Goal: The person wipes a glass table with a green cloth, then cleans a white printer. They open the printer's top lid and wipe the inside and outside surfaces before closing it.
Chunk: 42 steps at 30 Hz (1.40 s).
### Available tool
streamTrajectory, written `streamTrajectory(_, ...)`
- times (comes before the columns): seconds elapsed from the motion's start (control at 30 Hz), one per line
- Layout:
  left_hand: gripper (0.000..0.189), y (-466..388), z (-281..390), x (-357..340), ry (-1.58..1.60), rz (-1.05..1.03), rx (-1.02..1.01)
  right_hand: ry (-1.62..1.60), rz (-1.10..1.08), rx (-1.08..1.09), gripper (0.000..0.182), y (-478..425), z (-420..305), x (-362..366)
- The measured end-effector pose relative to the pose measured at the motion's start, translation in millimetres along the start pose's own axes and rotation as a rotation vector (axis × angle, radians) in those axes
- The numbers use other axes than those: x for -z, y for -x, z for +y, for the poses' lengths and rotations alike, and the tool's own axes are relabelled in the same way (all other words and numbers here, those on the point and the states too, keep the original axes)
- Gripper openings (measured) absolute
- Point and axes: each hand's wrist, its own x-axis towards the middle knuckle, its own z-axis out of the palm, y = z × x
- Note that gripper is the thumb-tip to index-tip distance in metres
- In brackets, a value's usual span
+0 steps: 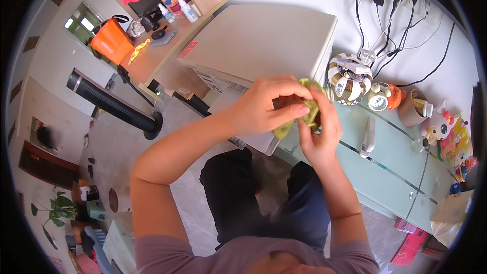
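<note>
Both hands are raised together in front of the glass cabinet top and the printer point(262, 40). A crumpled yellow-green cloth point(282, 131) is gathered between them. My left hand point(272, 102) curls around the cloth from the left, its thumb pointing right and pressing on it. My right hand point(323, 121) pinches the other side with thumb and fingers. Part of the cloth is hidden by the fingers, and whether anything is wrapped inside cannot be seen. Below the hands, the printer's white paper tray point(266, 144) juts out above my knees.
On the glass top point(380, 171) lie a white stapler point(368, 137), a striped round pot point(349, 78), an alarm clock point(377, 97), a pen holder point(412, 108) and plush toys point(439, 125). Cables point(392, 26) hang behind. At left stand an orange bin point(111, 42) and a black tower fan point(114, 102).
</note>
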Motion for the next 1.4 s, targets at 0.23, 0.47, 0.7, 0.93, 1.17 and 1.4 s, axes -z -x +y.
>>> streamTrajectory(0.23,0.032,32,-50,45,-0.476,0.243,-0.078,-0.573,0.233,-0.583,0.038,42,-16,33)
streamTrajectory(0.47,0.043,33,-83,70,-0.502,0.248,-0.058,-0.704,0.463,-0.672,0.030,57,-10,59)
streamTrajectory(0.7,0.038,22,-89,83,-0.488,0.211,-0.128,-0.655,0.463,-0.665,0.029,59,-5,68)
streamTrajectory(0.93,0.027,-6,-75,98,-0.625,0.581,-0.301,-0.561,0.533,-0.553,0.031,43,6,59)
streamTrajectory(1.17,0.024,-56,-69,135,-0.783,0.648,-0.337,-0.278,0.247,-0.298,0.024,0,25,32)
streamTrajectory(1.4,0.026,-82,-61,155,-0.779,0.608,-0.339,0.055,0.072,0.086,0.026,0,30,-18)
